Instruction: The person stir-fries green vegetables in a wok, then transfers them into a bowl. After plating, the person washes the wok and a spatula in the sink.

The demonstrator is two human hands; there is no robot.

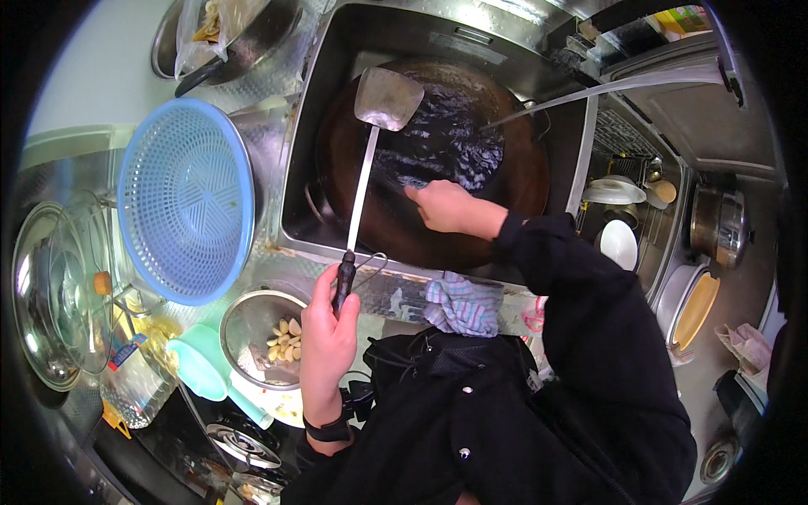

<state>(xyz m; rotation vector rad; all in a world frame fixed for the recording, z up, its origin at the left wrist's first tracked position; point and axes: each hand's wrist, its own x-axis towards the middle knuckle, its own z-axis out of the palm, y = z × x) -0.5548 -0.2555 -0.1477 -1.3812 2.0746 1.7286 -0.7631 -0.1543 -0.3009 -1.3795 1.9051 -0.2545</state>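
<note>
My left hand (331, 334) grips the dark handle of a metal wok spatula (388, 100), whose blade is raised over the wok. The large brown wok (404, 233) sits in a steel sink (303, 145) with water in it. Over the wok's near part is my right hand (445, 205), fingers curled; whether it holds something small cannot be made out. A stream of water (606, 88) runs from the upper right into the wok.
At the left stand a blue plastic colander (189, 202), a steel bowl with peeled garlic cloves (284, 341), a mint-green dipper (205, 363) and glass lids (47, 297). A striped cloth (464, 303) lies on the sink's front edge. Dishes (618, 245) stand in a rack at right.
</note>
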